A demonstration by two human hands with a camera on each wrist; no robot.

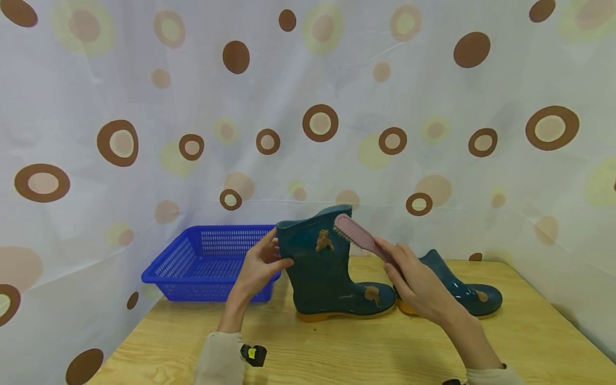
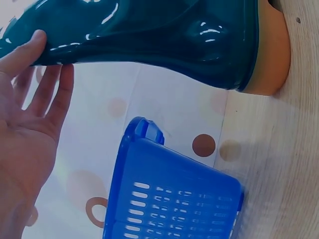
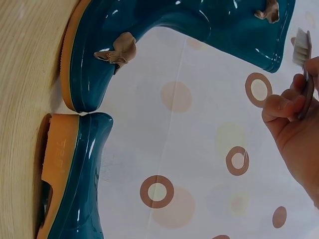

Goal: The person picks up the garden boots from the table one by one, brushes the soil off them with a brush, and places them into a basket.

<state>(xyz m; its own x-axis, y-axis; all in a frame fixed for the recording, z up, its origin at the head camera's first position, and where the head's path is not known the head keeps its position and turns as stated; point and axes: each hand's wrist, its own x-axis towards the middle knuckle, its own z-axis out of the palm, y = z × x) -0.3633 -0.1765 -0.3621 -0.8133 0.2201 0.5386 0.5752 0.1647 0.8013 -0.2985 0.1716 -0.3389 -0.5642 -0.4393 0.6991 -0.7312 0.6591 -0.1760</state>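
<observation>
I note left hand [image 1: 255, 271] clamped on green boot [image 1: 317, 278], right hand [image 1: 423, 286] gripping pink brush [image 1: 356, 233], second boot [image 1: 470, 300] right, blue basket [image 1: 197, 291] left

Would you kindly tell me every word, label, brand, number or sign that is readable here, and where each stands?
None can be read with certainty.
Orange sole of the unheld rubber boot: faint marks, too blurred to read.
Held rubber boot, pink brush, blue plastic basket: no lettering visible.
</observation>
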